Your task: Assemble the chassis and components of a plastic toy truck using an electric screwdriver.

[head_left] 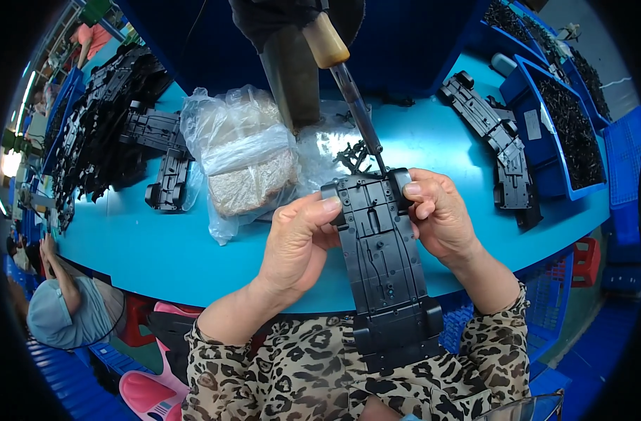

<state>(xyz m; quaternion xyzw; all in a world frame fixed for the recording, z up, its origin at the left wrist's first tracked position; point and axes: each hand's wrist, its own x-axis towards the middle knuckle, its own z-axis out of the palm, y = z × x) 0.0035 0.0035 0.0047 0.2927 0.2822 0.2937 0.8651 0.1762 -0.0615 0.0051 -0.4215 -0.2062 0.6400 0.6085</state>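
Leopard-print sleeves fill the lower edge, and from them two bare forearms rise to a long black plastic chassis plate held upright between the hands. Its near end hangs over the person's lap; its far end sits above the front edge of the turquoise table. The left hand pinches the plate's left rim near the top, thumb laid across the upper face and fingers curled behind. The right hand grips the opposite rim the same way, thumb on top, wrist bent inward. One screwdriver with a pale wooden grip hangs from above — its tip meets the plate's top edge between the two thumbs.

Just beyond the hands lies one crumpled clear plastic bag holding a greyish mass, possibly small fasteners, though the view is too soft to tell. Open table surface stretches left of the left hand to the curved near edge. Further left, a heap of black chassis parts crowds the table's far corner. On the right, one more chassis plate lies flat beside two blue bins of small black parts — little free room there. Another person in a pale shirt sits at lower left, below the table's edge.
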